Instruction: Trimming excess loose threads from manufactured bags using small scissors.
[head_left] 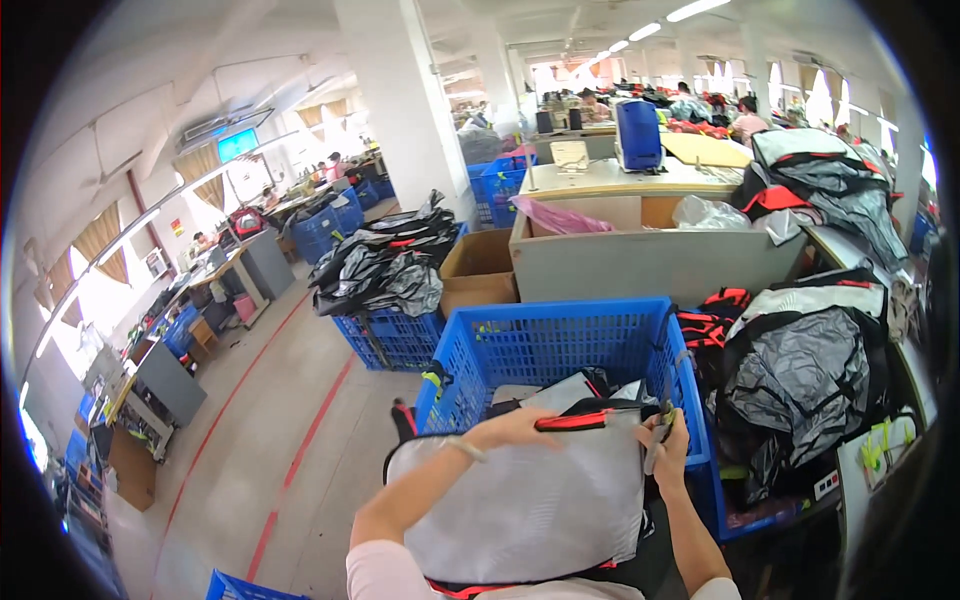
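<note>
Snips point(660, 436) poised beside a grey panel point(520, 515)

The right hand point(674, 442) is gripping the snips; the left hand point(512, 429) is touching the panel's red-trimmed edge, its grip unclear. The panel is overlapping the near side of a blue crate point(560, 330) holding grey and black pieces point(570, 388). A second crate point(385, 342) is brimming. Red lines point(273, 518) are crossing the floor point(255, 450).

Light grey fabric piece point(530, 510), broad, rounded at upper left corner, edged in black, short red-and-black strip point(575, 422) shown near top; spread out before near side of blue crate point(560, 307). Small metallic tool point(657, 442) held roughly upright beside upper right corner, partly covered.
</note>
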